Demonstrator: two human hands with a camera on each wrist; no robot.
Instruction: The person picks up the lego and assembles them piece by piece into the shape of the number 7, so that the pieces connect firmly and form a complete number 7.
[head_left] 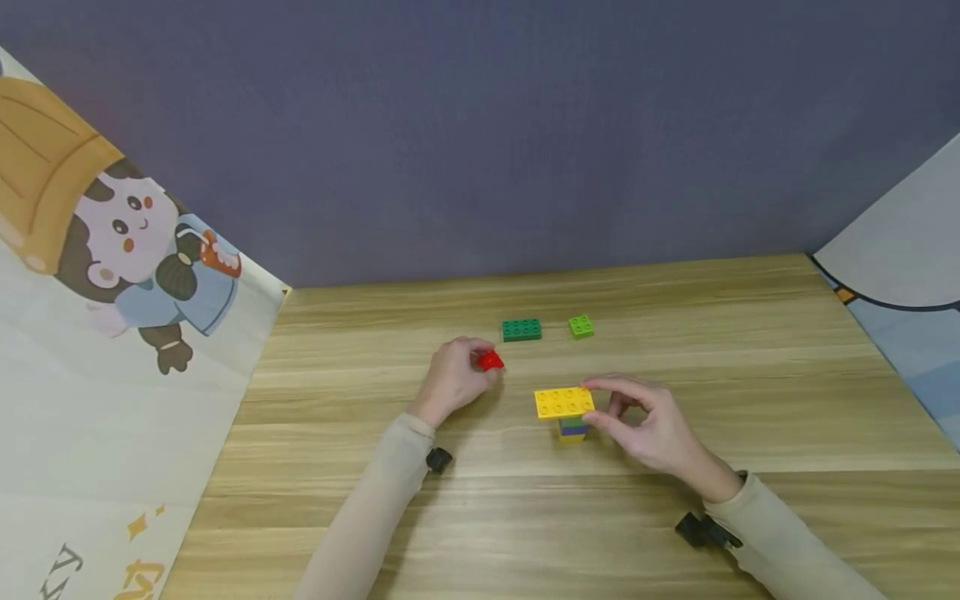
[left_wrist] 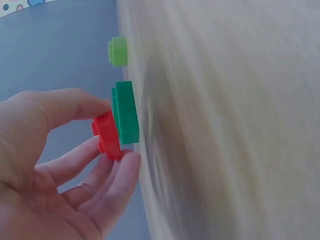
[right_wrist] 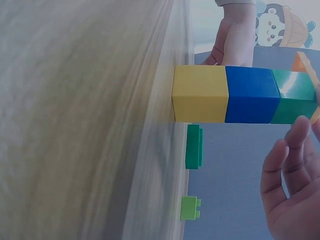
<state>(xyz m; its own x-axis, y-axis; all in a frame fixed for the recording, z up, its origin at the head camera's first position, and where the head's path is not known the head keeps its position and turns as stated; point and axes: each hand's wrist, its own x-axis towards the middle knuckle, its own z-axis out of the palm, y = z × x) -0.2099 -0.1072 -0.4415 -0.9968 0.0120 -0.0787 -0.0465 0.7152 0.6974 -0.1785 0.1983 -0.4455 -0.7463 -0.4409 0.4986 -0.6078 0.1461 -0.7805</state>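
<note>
- Rising beyond the tower of yellow, blue and green plastic blocks (right_wrist: 245, 95): a blue-grey wall (head_left: 480, 142).
- Under the tower: wood-grained bench (head_left: 510, 525).
- At its top: right hand (head_left: 654, 423) pinching a flat yellow studded plate (head_left: 564, 402); stacking seems in hand, calling next for level pressing.
- To its left: left hand (head_left: 453, 375) gripping a red plastic brick (left_wrist: 107, 134).
- Behind it: dark-green eight-stud brick (head_left: 521, 331), lime four-stud brick (head_left: 581, 327).
</note>
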